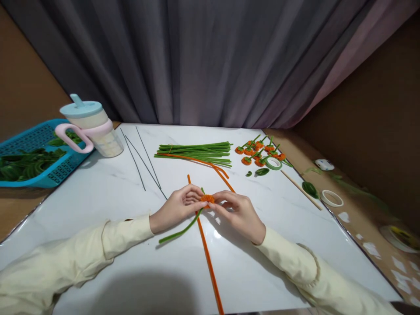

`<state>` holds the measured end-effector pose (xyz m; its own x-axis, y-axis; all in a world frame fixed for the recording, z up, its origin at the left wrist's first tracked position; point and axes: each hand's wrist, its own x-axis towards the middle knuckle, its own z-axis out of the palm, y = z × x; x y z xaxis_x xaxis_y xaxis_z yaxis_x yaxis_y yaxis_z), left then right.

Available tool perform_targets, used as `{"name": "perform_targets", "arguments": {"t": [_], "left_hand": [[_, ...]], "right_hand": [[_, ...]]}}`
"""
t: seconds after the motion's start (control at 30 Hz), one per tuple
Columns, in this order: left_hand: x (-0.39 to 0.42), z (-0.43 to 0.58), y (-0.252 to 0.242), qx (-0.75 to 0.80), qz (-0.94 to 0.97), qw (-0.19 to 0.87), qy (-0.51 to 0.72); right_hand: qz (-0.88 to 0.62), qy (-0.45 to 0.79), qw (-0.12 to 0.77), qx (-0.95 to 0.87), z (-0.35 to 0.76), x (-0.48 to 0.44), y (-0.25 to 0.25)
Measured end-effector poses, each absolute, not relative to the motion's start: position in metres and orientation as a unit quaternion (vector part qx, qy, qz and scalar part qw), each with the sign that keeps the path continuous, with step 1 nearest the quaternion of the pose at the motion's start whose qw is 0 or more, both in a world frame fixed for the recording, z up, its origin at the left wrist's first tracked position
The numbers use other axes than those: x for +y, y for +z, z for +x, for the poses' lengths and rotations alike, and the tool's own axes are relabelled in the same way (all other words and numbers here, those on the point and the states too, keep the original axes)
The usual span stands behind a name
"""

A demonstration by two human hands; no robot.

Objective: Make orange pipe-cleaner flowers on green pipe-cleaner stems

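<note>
An orange flower-like piece (pixel 207 200) sits between my two hands near the table's middle. My left hand (pixel 183 203) pinches its left side, thumb and fingertips together, and my right hand (pixel 238 214) pinches its right side. From the piece a green fuzzy stem (pixel 180 232) curves down to the left, and a short green tip shows above it. Beneath my hands, an orange fuzzy stem (pixel 208 258) runs to the table's front edge. Farther back lies a bundle of green stems (pixel 197 151) with some orange ones. Several small orange flowers (pixel 248 152) with green stems are grouped to its right.
A lidded cup (pixel 101 131) with a pink handle stands at the left, beside a blue basket (pixel 59 175) of green leaves. Thin wires (pixel 133 159) lie nearby. Green tape (pixel 273 163), a wooden stick (pixel 302 190) and a white ring (pixel 332 198) are at the right.
</note>
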<state>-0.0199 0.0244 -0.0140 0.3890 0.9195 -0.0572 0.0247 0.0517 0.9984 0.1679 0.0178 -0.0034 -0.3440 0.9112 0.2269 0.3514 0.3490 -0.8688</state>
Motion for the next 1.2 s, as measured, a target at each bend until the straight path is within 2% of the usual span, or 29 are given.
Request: {"name": "perform_targets", "arguments": {"t": [0.1,0.27,0.33,0.43,0.63,0.9,1.2], "left_hand": [[0.022,-0.021,-0.016,0.390,0.651,0.531,0.377],[0.021,-0.025,-0.016,0.347,0.822,0.199,0.407],[0.021,-0.025,-0.015,0.317,0.843,0.141,0.412],[0.020,-0.025,-0.015,0.294,0.845,0.135,0.426],[0.019,-0.024,-0.018,0.310,0.826,0.115,0.457],[0.018,-0.021,-0.016,0.292,0.831,0.149,0.449],[0.017,-0.020,-0.008,0.322,0.787,0.282,0.445]], "right_hand": [[-0.433,0.417,0.377,-0.705,0.168,0.019,-0.003],[-0.420,0.435,0.388,-0.696,0.168,0.018,-0.001],[-0.417,0.442,0.402,-0.685,0.167,0.017,-0.002],[-0.426,0.479,0.405,-0.652,0.165,0.015,-0.002],[-0.404,0.597,0.322,-0.614,0.162,0.015,0.004],[-0.413,0.564,0.358,-0.619,0.162,0.014,0.002],[-0.397,0.562,0.351,-0.635,0.165,0.018,0.002]]}}
